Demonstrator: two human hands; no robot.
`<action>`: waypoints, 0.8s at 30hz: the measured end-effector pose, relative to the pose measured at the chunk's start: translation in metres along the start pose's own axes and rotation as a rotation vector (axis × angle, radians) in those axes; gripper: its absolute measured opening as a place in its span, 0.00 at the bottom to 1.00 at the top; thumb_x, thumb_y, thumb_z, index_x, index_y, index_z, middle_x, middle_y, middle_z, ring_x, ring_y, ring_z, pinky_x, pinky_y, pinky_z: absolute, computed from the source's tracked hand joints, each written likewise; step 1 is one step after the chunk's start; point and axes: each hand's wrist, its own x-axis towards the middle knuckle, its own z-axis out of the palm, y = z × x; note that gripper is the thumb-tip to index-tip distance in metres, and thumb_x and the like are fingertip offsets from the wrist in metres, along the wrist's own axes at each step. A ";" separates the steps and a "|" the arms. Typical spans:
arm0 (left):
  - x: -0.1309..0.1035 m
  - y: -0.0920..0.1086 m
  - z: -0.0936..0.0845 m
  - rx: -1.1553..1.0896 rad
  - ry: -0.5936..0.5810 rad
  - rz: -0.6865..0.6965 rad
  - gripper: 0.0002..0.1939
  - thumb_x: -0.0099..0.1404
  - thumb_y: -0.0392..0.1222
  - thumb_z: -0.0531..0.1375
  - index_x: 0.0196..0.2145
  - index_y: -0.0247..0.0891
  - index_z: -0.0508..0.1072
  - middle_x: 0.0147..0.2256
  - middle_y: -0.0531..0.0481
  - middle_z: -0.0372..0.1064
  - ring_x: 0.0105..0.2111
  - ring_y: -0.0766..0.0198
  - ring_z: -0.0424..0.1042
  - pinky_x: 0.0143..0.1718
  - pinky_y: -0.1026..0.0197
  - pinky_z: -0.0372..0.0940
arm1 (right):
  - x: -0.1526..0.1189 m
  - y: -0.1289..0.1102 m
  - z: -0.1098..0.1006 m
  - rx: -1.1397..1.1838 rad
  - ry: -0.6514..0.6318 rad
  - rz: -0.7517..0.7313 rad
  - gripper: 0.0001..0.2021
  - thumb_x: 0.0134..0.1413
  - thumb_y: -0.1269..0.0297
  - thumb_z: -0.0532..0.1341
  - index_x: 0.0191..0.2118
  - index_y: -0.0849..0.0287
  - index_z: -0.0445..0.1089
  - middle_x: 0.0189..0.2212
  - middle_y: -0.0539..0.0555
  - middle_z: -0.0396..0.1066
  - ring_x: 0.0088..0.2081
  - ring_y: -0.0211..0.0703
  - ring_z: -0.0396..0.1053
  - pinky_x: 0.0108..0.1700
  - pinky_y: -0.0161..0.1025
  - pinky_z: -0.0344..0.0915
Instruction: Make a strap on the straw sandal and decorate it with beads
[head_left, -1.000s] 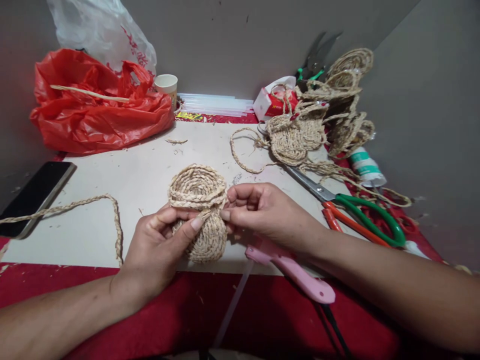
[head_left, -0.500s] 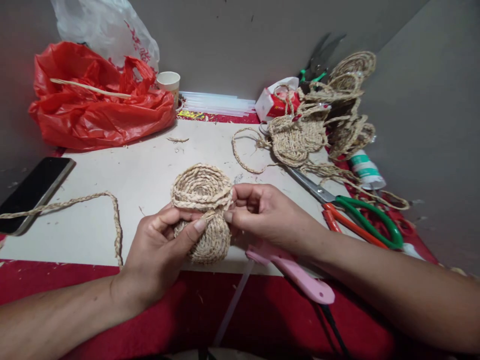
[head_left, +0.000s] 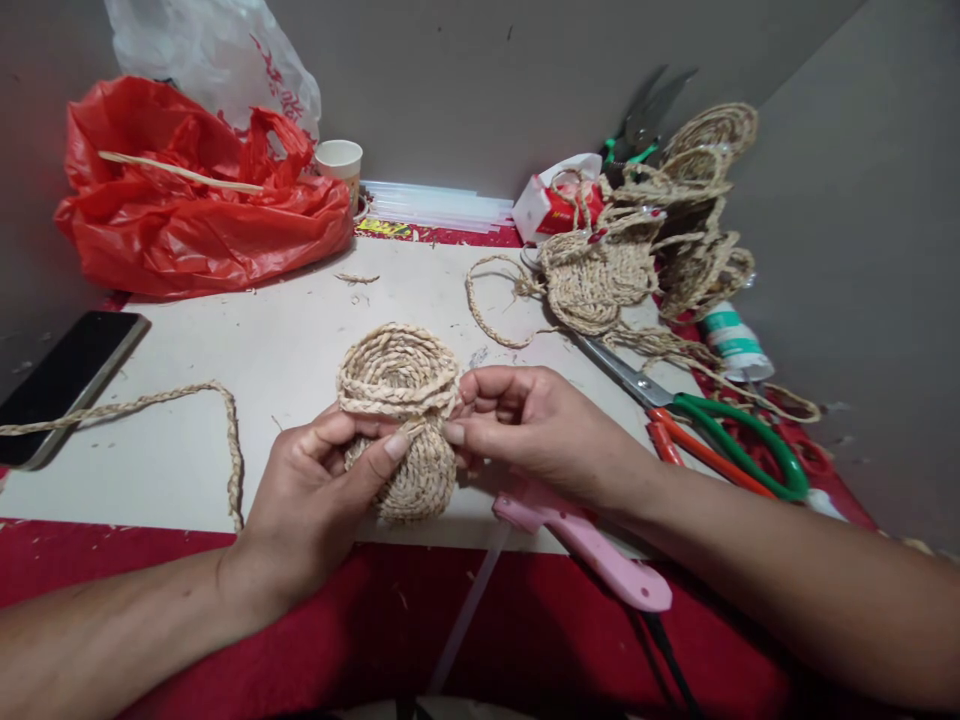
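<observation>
Grey walls [head_left: 450, 100] close in behind a table spread with red cloth [head_left: 300, 660], on which a pale board [head_left: 300, 330] lies. Over the near part of that board, around the middle of the view, is a coiled straw piece [head_left: 412, 405], shaped like a figure eight. Its long axis runs away from the person, tilted only slightly, with the open, rimmed coil at the far end and the flatter oval coil at the near end. Both hands are closed on it: the left hand [head_left: 315, 500] grips the narrow waist with its thumb on top, and the right hand [head_left: 517, 420] pinches the edge on the right side of the waist. Red characters mark a whitish plastic bag [head_left: 195, 50], and yellow lettering shows on a red and white tissue pack [head_left: 536, 210]; both are too blurred to read. White tissue pokes out of the pack's top. A red plastic bag [head_left: 210, 250] sits crumpled at the far left, a pale strip [head_left: 180, 173] lying across it, its contents hidden. Beside it stands a paper cup [head_left: 341, 165], its bottom out of sight.
</observation>
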 end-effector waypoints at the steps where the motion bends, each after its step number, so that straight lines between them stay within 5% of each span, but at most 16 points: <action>1: 0.000 0.000 0.000 -0.004 0.001 -0.007 0.02 0.59 0.37 0.66 0.32 0.38 0.79 0.31 0.55 0.78 0.31 0.72 0.76 0.33 0.76 0.68 | 0.000 0.000 0.000 -0.002 0.001 -0.003 0.13 0.38 0.66 0.71 0.27 0.60 0.66 0.17 0.45 0.66 0.19 0.31 0.63 0.24 0.30 0.62; 13: -0.001 0.005 0.006 -0.226 -0.032 -0.212 0.03 0.54 0.36 0.69 0.28 0.37 0.78 0.23 0.56 0.77 0.22 0.73 0.73 0.24 0.76 0.66 | -0.002 -0.005 0.002 -0.015 -0.039 0.073 0.09 0.37 0.73 0.64 0.22 0.60 0.61 0.17 0.46 0.66 0.17 0.29 0.61 0.22 0.28 0.59; 24: 0.008 0.006 -0.003 -0.154 -0.029 -0.232 0.04 0.54 0.38 0.69 0.28 0.38 0.78 0.20 0.57 0.72 0.19 0.78 0.66 0.23 0.75 0.61 | 0.001 -0.004 -0.002 0.128 -0.026 0.054 0.15 0.36 0.66 0.73 0.29 0.61 0.67 0.16 0.46 0.70 0.16 0.30 0.65 0.22 0.28 0.65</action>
